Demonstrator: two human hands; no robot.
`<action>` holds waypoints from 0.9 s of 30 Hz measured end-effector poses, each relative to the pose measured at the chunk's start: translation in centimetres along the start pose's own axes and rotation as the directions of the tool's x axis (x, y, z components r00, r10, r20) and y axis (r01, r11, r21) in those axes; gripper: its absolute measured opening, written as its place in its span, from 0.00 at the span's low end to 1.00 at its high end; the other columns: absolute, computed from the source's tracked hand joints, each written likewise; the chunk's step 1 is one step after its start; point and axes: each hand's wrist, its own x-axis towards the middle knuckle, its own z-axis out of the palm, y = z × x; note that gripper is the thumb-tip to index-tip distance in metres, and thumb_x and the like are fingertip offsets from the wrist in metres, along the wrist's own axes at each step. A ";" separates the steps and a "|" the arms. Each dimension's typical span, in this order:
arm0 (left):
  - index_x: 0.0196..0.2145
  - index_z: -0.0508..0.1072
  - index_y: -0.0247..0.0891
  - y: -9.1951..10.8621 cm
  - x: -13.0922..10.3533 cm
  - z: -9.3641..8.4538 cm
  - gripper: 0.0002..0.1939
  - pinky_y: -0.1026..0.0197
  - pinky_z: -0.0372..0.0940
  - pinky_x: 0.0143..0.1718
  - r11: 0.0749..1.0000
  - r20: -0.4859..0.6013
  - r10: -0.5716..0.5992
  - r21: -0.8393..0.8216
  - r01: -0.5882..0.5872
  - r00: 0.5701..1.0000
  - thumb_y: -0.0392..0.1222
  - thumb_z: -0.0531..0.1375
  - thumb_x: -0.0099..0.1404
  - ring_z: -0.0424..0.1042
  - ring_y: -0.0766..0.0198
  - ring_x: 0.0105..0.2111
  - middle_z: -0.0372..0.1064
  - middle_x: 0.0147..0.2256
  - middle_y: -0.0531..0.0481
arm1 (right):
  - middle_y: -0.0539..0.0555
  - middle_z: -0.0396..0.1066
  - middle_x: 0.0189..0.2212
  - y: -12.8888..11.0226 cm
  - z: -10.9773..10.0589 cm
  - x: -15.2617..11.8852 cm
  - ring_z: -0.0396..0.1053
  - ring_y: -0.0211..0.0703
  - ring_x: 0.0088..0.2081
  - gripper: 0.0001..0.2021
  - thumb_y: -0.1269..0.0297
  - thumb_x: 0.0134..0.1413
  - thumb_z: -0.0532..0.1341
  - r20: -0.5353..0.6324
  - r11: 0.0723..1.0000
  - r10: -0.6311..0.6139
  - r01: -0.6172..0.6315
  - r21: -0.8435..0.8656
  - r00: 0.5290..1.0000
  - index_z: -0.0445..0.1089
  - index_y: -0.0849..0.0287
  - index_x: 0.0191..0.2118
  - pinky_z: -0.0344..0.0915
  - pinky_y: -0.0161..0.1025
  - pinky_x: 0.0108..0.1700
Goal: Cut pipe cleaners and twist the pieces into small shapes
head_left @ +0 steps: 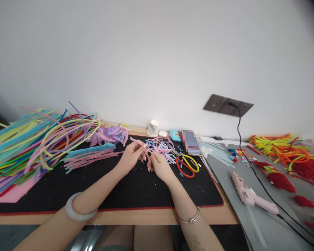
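Note:
My left hand and my right hand meet over the middle of the black mat. Between their fingertips is a pink pipe cleaner, its free end sticking out to the upper left past my left hand. Both hands are pinched closed on it; the part inside the fingers is hidden. Just behind my right hand lies a heap of short pink, purple and blue pipe cleaner pieces. Scissors with red and yellow handles rest beside that heap, to the right.
Long coloured pipe cleaners pile up on the left, near bent purple-pink shapes. A paper cup and a phone stand along the back. Rightward, a pink glue gun, its black cord, and red-orange pipe cleaners occupy a grey surface.

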 end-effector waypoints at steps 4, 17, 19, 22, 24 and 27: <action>0.30 0.64 0.35 0.3 0.1 -0.3 0.12 0.70 0.60 0.20 0.987 -0.056 -0.057 -0.153 0.048 0.997 0.48 0.59 0.56 0.64 0.72 0.19 0.62 0.19 0.57 | 0.46 0.59 0.12 -0.2 -0.7 0.1 0.55 0.33 0.14 0.16 0.56 0.58 0.46 -0.046 0.998 -0.002 -0.001 -0.058 0.999 0.55 0.57 0.22 0.53 0.32 0.20; 0.32 0.71 0.35 -0.2 0.6 -1.7 0.13 0.67 0.62 0.27 0.957 0.079 -0.223 0.206 0.203 0.972 0.48 0.58 0.55 0.67 0.67 0.29 0.70 0.33 0.47 | 0.45 0.54 0.13 -0.6 -2.3 0.2 0.52 0.35 0.16 0.16 0.56 0.59 0.45 -0.114 0.999 -0.026 0.022 -0.038 0.993 0.53 0.56 0.22 0.50 0.34 0.21; 0.37 0.70 0.35 0.3 1.0 -2.3 0.15 0.67 0.60 0.25 0.937 -0.065 -0.048 0.342 0.067 0.997 0.48 0.54 0.58 0.66 0.67 0.26 0.70 0.34 0.47 | 0.46 0.55 0.13 -0.7 -2.6 0.2 0.54 0.35 0.16 0.16 0.59 0.59 0.45 -0.113 0.986 -0.054 0.035 -0.164 0.992 0.53 0.57 0.21 0.52 0.34 0.23; 0.42 0.69 0.35 1.4 1.3 -3.4 0.17 0.63 0.62 0.28 0.871 -0.167 0.198 0.481 -0.096 0.966 0.47 0.51 0.60 0.66 0.65 0.28 0.70 0.37 0.46 | 0.46 0.58 0.14 -0.7 -2.6 0.1 0.57 0.35 0.18 0.15 0.63 0.59 0.45 -0.094 0.945 -0.097 0.062 -0.323 0.991 0.54 0.57 0.21 0.53 0.34 0.26; 0.42 0.71 0.37 2.0 1.3 -3.7 0.17 0.61 0.63 0.36 0.789 -0.117 0.329 0.579 -0.205 0.937 0.47 0.51 0.61 0.67 0.63 0.34 0.70 0.40 0.46 | 0.47 0.59 0.14 -0.7 -2.6 0.1 0.57 0.35 0.19 0.15 0.65 0.59 0.45 -0.058 0.917 -0.114 0.083 -0.390 0.992 0.55 0.58 0.22 0.53 0.33 0.27; 0.36 0.75 0.37 2.5 1.0 -3.5 0.15 0.62 0.63 0.37 0.710 0.117 0.338 0.619 -0.334 0.934 0.48 0.54 0.59 0.69 0.63 0.34 0.70 0.37 0.47 | 0.47 0.59 0.15 -0.7 -2.4 0.0 0.58 0.34 0.19 0.16 0.65 0.60 0.44 0.024 0.899 -0.113 0.113 -0.423 0.993 0.55 0.58 0.22 0.52 0.32 0.26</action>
